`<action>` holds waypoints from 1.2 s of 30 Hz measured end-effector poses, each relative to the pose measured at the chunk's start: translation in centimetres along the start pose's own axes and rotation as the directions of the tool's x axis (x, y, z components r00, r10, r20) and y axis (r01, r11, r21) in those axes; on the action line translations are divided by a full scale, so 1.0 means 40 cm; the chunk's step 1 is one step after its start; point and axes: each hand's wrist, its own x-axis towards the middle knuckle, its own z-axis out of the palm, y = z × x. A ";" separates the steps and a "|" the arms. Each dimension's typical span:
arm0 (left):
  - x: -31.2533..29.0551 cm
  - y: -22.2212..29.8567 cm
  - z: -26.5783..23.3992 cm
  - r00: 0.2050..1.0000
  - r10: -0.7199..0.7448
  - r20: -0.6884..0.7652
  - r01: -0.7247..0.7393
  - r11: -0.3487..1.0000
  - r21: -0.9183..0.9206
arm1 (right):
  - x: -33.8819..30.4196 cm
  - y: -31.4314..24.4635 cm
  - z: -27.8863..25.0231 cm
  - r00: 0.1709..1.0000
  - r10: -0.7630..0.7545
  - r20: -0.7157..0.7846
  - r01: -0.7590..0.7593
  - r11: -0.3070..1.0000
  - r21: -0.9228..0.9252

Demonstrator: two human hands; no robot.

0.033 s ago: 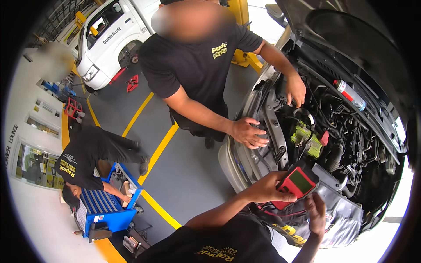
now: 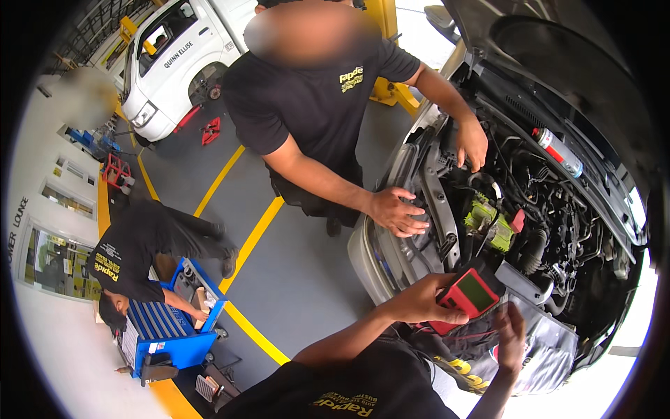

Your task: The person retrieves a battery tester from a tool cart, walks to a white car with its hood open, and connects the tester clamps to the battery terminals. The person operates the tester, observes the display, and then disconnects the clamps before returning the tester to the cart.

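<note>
My left hand (image 2: 423,302) grips a red and black handheld tester (image 2: 469,296) with a greenish screen, its thumb along the near edge. Just right of the tester, my right hand (image 2: 511,336) is raised with its fingers stretched and slightly blurred; no object shows in it. A red cable (image 2: 481,338) runs below the tester over a dark fender cover (image 2: 537,353) on the car's near side. Beyond the tester, in the engine bay, sits a battery with a bright yellow-green cover (image 2: 488,222) and a red terminal cap (image 2: 517,221).
Across the car's front a co-worker in a black shirt (image 2: 307,112) rests one hand (image 2: 398,211) on the front edge, the other over the engine bay. A spray can (image 2: 558,152) lies below the windshield. At left another person bends over a blue tool cart (image 2: 181,349). A white truck (image 2: 164,77) stands behind.
My right hand has turned slightly and moved a little to the right, away from the tester. The tester has shifted slightly in my left hand. The co-workers look almost unchanged.
</note>
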 end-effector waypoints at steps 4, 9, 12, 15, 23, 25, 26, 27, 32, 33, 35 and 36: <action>-0.027 -0.018 -0.055 0.980 -0.120 0.158 0.117 0.993 0.030 | 0.213 0.138 -0.143 0.955 0.077 -0.286 -0.065 0.997 0.049; -0.036 -0.031 -0.006 0.919 -0.094 0.382 0.173 0.969 -0.178 | 0.555 0.403 -0.383 0.829 -0.121 -0.546 -0.138 0.902 -0.408; -0.044 -0.040 0.007 0.925 -0.097 0.368 0.149 0.982 -0.116 | 0.670 0.384 -0.267 0.767 -0.271 -0.582 -0.113 0.836 -0.538; -0.032 -0.081 0.025 0.930 -0.143 0.340 0.121 0.989 0.084 | 0.695 0.377 -0.300 0.861 -0.152 -0.485 -0.215 0.755 -0.619; -0.006 -0.105 0.018 0.949 -0.026 0.314 -0.010 0.993 0.115 | 0.705 0.289 -0.137 0.838 -0.219 -0.501 -0.183 0.752 -0.634; 0.008 -0.091 0.028 0.924 -0.181 0.336 0.143 0.981 0.134 | 0.704 0.272 -0.136 0.847 -0.194 -0.495 -0.230 0.707 -0.669; 0.018 -0.089 0.033 0.918 -0.196 0.344 0.153 0.977 0.149 | 0.712 0.264 -0.135 0.832 -0.149 -0.534 -0.306 0.679 -0.667; 0.027 -0.086 0.036 0.916 -0.204 0.347 0.155 0.974 0.163 | 0.727 0.256 -0.133 0.838 -0.094 -0.537 -0.347 0.668 -0.658; 0.045 -0.092 0.053 0.919 -0.209 0.335 0.160 0.972 0.170 | 0.776 0.207 -0.110 0.834 0.025 -0.552 -0.428 0.660 -0.617; 0.046 -0.088 0.055 0.922 -0.222 0.316 0.167 0.967 0.192 | 0.781 0.197 -0.104 0.826 0.027 -0.563 -0.435 0.666 -0.607; 0.041 -0.093 0.054 0.926 -0.229 0.299 0.168 0.962 0.216 | 0.793 0.213 -0.120 0.808 0.020 -0.589 -0.400 0.753 -0.523; 0.039 -0.096 0.053 0.929 -0.232 0.289 0.169 0.959 0.228 | 0.799 0.218 -0.126 0.805 0.034 -0.592 -0.374 0.803 -0.463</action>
